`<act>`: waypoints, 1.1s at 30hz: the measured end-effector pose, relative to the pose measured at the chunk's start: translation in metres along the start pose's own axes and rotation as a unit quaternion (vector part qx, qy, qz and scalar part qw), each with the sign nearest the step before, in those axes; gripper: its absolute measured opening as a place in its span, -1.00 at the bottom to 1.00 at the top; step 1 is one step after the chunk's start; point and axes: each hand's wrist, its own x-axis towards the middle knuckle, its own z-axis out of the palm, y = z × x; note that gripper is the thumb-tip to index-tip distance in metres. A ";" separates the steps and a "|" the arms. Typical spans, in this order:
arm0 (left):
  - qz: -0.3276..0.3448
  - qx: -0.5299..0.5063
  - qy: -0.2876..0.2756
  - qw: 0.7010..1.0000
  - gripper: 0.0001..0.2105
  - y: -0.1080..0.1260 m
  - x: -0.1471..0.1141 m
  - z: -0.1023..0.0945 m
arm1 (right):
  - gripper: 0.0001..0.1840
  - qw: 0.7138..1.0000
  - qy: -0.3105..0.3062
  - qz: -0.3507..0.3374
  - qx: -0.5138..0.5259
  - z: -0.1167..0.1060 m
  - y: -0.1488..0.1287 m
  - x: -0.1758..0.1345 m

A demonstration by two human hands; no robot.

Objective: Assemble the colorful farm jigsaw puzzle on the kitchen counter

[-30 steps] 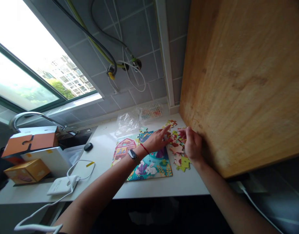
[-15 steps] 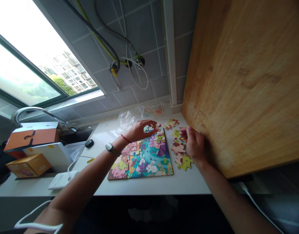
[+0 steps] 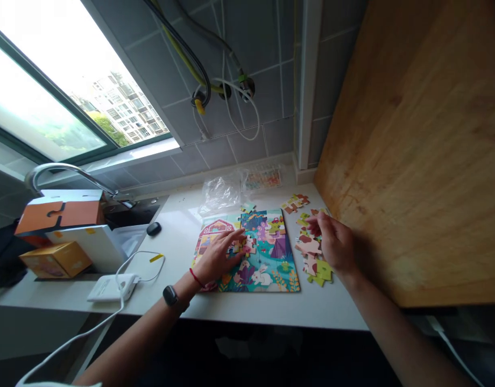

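Observation:
A colourful jigsaw puzzle [image 3: 271, 277] with rabbits, flowers and a red barn lies on the counter. Over its middle is my left hand [image 3: 219, 257], thumb and fingers closed around a small pink-and-white puzzle piece [image 3: 250, 245] low on the picture. A pale green piece [image 3: 248, 208] sits at the board's upper edge. To the right, my right hand [image 3: 335, 242] hovers by a heap of loose puzzle pieces [image 3: 310, 245], its fingers curled together; whatever they pinch is hidden. More brown and cream pieces [image 3: 295, 203] lie above that heap.
Behind the puzzle are a crumpled clear plastic bag [image 3: 221, 193] and a small picture sheet [image 3: 263, 178]. A wooden panel [image 3: 412, 161] rises close on the right. Leftward are a black oval object [image 3: 153, 229], a white cabled device [image 3: 112, 287], boxes [image 3: 56, 260] and a tap [image 3: 76, 180].
My left hand has come down and toward me, from the puzzle's upper edge to its middle. My right hand stays by the loose pieces. The camera view has shifted slightly.

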 end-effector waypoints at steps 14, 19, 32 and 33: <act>-0.029 -0.024 0.025 0.999 -0.47 -0.001 -0.005 0.009 | -0.35 0.999 -0.038 0.002 -0.033 0.000 0.004 -0.001; -0.018 -0.010 0.044 0.999 -0.58 0.000 -0.003 0.009 | -0.35 0.998 -0.049 -0.005 -0.043 -0.001 0.002 -0.002; -0.007 0.027 0.057 0.998 -0.63 0.002 -0.003 0.009 | -0.27 0.998 -0.059 0.012 -0.035 0.001 -0.002 -0.003; -0.006 0.028 0.056 0.998 -0.65 0.002 -0.003 0.009 | -0.27 0.998 -0.059 0.012 -0.035 0.002 -0.002 -0.002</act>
